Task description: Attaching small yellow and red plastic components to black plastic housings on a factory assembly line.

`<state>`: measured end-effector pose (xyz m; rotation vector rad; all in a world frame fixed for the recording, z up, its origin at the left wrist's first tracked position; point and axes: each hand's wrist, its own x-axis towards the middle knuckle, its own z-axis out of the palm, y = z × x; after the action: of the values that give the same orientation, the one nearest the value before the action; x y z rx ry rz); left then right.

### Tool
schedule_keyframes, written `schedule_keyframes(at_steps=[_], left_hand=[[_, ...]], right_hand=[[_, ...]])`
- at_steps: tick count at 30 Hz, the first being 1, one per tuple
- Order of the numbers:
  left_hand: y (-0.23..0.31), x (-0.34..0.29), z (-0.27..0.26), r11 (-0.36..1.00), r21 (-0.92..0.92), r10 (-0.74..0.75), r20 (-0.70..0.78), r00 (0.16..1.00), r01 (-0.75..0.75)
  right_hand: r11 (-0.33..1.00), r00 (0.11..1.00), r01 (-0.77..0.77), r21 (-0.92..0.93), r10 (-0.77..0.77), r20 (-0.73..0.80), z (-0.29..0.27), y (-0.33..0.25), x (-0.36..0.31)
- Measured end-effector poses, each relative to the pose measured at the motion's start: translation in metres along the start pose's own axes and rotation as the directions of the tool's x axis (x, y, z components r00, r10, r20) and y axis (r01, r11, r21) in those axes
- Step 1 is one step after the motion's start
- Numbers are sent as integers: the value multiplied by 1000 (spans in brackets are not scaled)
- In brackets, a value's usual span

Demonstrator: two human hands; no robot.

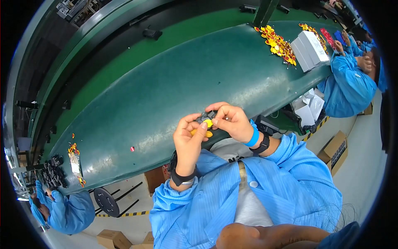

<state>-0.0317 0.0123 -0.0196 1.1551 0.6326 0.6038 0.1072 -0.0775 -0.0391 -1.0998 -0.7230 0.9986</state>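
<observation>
Close to my body, over the near edge of the green table (pixel 166 99), both hands meet around a small dark grey plastic part (pixel 205 117). A bright yellow piece (pixel 208 123) sits against it, beneath my left thumb. My left hand (pixel 188 139) grips the part from the left. Another orange-yellow piece (pixel 206 134) shows below the left thumb, tucked within that hand. Closed in a pinch, my right hand (pixel 233 121) holds the part's right side. The fingers hide much of the part, so its exact kind cannot be made out.
A small red-and-white round piece (pixel 132 149) lies left on the table. Yellow-and-red pieces (pixel 275 43) are heaped far right beside a white box (pixel 310 50). Black parts (pixel 54 172) pile up far left. Co-workers in blue sit at both ends. A black stool (pixel 106 202) stands below.
</observation>
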Motion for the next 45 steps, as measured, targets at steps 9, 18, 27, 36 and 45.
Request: schedule_keyframes(at_steps=[9,18,27,36,45], left_hand=[[-6,2,0,997,-14,-77,-55,996,76],[-11,0,0,997,-7,-77,-57,995,77],[-14,0,2,1000,11,-5,15,1000,5],[-7,-5,9,997,76,-23,57,998,19],[4,-2,10,991,114,-79,65,995,71]], right_hand=[[988,996,86,-129,-84,22,0,5,-2],[970,991,125,-209,-114,66,-5,4,-3],[981,996,-46,-187,61,73,-9,-14,1],[876,969,190,-443,-94,229,-13,-17,7],[880,979,185,-437,-127,158,-6,-12,4]])
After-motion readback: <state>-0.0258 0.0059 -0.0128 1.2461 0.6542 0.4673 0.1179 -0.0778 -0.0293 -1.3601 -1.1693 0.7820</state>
